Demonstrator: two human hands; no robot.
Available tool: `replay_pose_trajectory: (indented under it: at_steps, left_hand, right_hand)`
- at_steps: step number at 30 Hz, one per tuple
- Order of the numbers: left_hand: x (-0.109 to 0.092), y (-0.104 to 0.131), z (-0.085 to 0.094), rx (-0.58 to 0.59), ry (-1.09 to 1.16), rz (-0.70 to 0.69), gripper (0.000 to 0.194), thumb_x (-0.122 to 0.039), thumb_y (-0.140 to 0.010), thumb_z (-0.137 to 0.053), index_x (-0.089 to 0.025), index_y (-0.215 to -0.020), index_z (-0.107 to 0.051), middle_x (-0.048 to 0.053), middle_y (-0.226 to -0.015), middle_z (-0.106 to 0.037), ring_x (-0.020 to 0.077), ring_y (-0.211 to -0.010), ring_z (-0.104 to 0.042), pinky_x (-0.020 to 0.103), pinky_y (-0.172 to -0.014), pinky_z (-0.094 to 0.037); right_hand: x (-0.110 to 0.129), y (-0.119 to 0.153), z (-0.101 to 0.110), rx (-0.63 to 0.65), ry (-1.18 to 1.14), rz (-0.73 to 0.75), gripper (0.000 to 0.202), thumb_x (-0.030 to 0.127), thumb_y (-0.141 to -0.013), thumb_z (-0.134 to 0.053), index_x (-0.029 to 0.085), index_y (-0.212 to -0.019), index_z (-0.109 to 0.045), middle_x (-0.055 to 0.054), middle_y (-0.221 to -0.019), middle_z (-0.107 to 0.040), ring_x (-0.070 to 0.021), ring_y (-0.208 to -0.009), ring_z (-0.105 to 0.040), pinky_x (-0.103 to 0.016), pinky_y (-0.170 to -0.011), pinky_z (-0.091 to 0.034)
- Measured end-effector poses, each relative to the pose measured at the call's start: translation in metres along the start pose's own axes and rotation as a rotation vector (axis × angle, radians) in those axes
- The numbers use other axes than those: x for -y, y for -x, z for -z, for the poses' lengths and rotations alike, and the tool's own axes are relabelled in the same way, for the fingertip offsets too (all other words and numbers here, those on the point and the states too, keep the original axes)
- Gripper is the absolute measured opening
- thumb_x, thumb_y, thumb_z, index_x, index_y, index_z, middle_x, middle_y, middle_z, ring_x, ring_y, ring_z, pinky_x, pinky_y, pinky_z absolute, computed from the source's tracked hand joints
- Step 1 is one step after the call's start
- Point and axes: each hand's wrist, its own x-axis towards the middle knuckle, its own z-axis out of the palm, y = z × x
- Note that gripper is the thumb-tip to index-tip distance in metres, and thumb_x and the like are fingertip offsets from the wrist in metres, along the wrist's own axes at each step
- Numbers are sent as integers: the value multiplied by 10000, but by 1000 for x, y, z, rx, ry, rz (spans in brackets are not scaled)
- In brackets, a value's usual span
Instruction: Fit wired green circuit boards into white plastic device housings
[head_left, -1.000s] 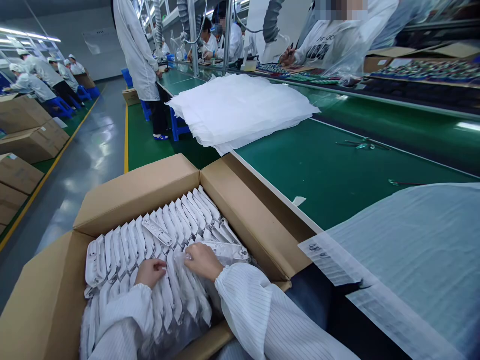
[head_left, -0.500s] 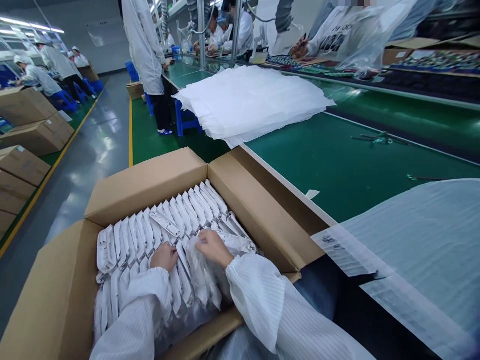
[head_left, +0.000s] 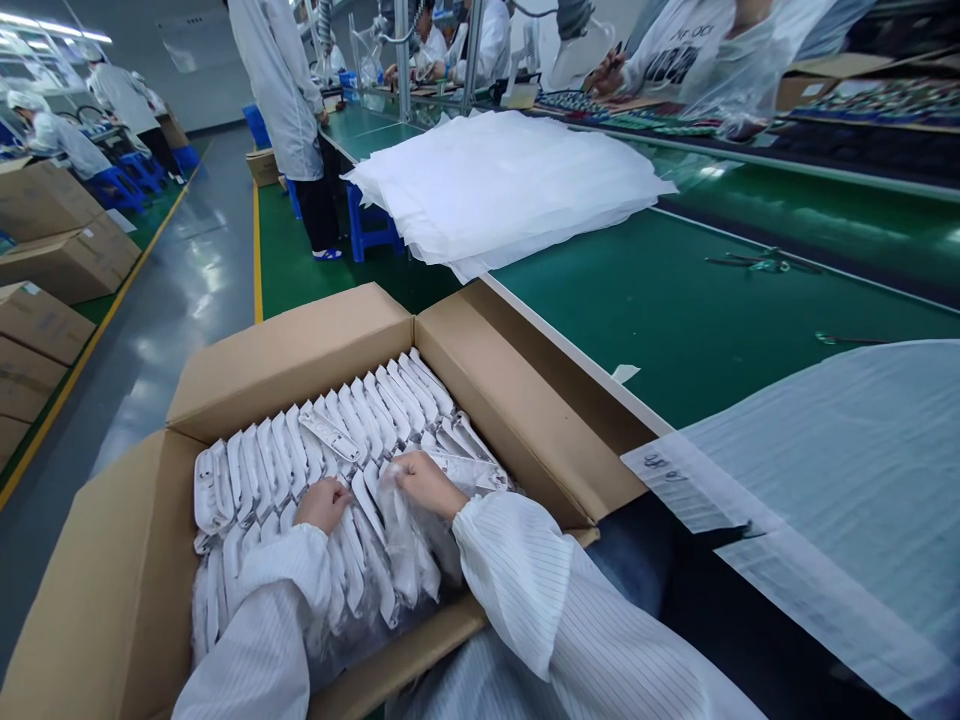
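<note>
An open cardboard box [head_left: 292, 350] holds rows of white plastic parts [head_left: 255, 470], standing on edge and packed close together. My right hand [head_left: 427, 485] is closed, its fingers pinching a clear plastic bag [head_left: 405, 545] over the front row. Just left of it, my left hand [head_left: 324, 504] is curled among the front-row parts; its fingertips are partly hidden, and what they grip, if anything, does not show. One white part [head_left: 330, 437] lies tilted across the top of the back row.
Beside the box is a green worktable [head_left: 585, 290] bearing a stack of white sheets [head_left: 510, 185]. A translucent sheet [head_left: 840, 470] hangs over its near edge. Cardboard boxes [head_left: 52, 330] line the aisle at left. A person in a white coat [head_left: 277, 90] stands beyond, with others seated further back.
My hands stay close to the same spot in the box. The right hand has shifted slightly left and up with the plastic bag. The whole view has shifted a little.
</note>
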Motion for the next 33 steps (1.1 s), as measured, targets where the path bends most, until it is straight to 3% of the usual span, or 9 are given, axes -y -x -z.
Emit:
replay_pose_trajectory:
  at_steps: [4, 11, 16, 20, 24, 28, 33]
  left_hand:
    - [-6, 0, -1, 17, 7, -32, 200, -292, -800, -506, -136, -917, -550, 56, -989, -552, 178, -891, -532, 379, -771, -446]
    - [-5, -1, 1, -40, 135, -49, 175, -285, -803, -503, -122, -827, -562, 35, -868, -578, 156, -813, -549, 360, -746, -448]
    - [-14, 11, 14, -100, 344, -109, 197, -287, -815, -485, -113, -766, -563, 6, -747, -574, 122, -687, -552, 308, -665, -464]
    - [-22, 20, 18, -62, 516, -165, 229, -305, -814, -486, -111, -721, -566, -17, -656, -568, 95, -585, -545, 263, -590, -471]
    - [-1, 20, 15, -102, 551, -45, 233, -321, -825, -464, -112, -838, -568, -14, -659, -580, 101, -572, -554, 268, -583, -474]
    - [25, 17, 4, -118, 423, 88, 221, -323, -802, -501, -115, -820, -573, 2, -725, -590, 117, -636, -558, 298, -635, -469]
    - [29, 16, -7, -123, 239, 111, 206, -313, -802, -500, -126, -852, -568, 24, -810, -592, 141, -748, -560, 348, -728, -453]
  right_hand:
    - [0, -1, -2, 72, 42, -8, 214, 275, -823, -496, 107, -710, -568, 16, -677, -581, -100, -637, -558, -262, -611, -463]
    - [12, 4, -4, 12, 219, -77, 315, 375, -793, -501, 119, -618, -550, 27, -572, -528, -105, -562, -510, -245, -551, -396]
    - [16, 6, -9, 12, 268, 15, 374, 451, -591, -671, 179, -841, -612, -14, -722, -622, -181, -725, -560, -245, -576, -343]
    - [10, 1, -15, 84, 294, 55, 258, 402, -676, -626, 176, -799, -612, -7, -757, -626, -159, -758, -566, -259, -637, -387]
    - [6, -4, -17, 112, 333, 17, 262, 380, -777, -529, 123, -752, -575, -19, -770, -597, -144, -762, -555, -323, -703, -430]
    - [10, -5, -15, 73, 349, -55, 246, 347, -822, -474, 122, -776, -562, -9, -758, -580, -131, -725, -551, -311, -681, -443]
    - [15, -3, -15, 21, 364, -145, 231, 336, -814, -490, 121, -770, -563, 2, -725, -573, -123, -686, -549, -297, -651, -450]
